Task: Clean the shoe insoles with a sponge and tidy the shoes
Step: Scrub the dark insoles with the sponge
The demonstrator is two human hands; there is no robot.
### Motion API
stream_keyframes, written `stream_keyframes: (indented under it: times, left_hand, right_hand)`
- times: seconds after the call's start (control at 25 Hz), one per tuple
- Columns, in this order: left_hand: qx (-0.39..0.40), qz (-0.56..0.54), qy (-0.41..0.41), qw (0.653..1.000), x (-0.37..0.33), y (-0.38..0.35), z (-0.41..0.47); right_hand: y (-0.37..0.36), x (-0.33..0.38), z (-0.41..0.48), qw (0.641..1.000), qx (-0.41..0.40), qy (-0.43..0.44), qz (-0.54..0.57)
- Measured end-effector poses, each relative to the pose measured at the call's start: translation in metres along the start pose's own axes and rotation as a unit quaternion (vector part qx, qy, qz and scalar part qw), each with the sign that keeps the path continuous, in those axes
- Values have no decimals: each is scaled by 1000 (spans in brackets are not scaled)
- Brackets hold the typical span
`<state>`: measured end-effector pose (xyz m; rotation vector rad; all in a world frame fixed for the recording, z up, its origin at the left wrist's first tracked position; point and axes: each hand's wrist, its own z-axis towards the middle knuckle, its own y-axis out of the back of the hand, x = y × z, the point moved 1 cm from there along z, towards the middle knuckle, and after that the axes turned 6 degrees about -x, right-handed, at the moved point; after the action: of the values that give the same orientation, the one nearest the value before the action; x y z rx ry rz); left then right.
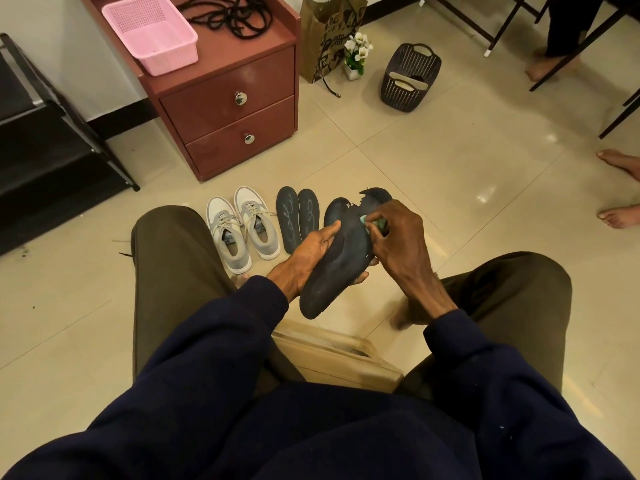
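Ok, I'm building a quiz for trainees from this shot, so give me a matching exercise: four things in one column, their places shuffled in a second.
Things
1. pink basket
2. sponge
3. shoes
4. torn insole

Places
A. held in the left hand
B. on the cabinet
C. pinched in the right hand
D. on the floor, beside two insoles

Pairs: 1-B, 2-C, 3-D, 4-A
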<state>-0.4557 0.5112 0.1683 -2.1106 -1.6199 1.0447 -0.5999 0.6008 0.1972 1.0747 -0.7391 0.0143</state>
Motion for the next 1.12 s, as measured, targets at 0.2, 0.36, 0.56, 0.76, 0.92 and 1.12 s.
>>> stream_keyframes:
  times: [0.2, 0.36, 0.56, 0.76, 0.92, 1.12]
  left_hand:
    - [-25, -8, -39, 999, -4, 0, 0]
    - [6, -5, -8, 1000, -1, -3, -4]
    - [0, 9, -10, 1000, -2, -6, -8]
    - [-9, -3, -12, 1000, -3, -5, -7]
    - [-6, 9, -24, 1000, -2, -8, -11]
    - [-39, -18, -75, 996, -7, -8, -11]
  right_hand:
    - [-12, 38, -19, 990, 74, 83, 86]
    - [-2, 15, -3, 1000, 14, 13, 16]
    - [-2, 18, -10, 998, 57, 6, 40]
    - [-3, 10, -1, 999, 44, 20, 7]
    - [7, -1, 0, 1000, 16, -20, -17]
    - [-10, 25, -13, 992, 113, 50, 29]
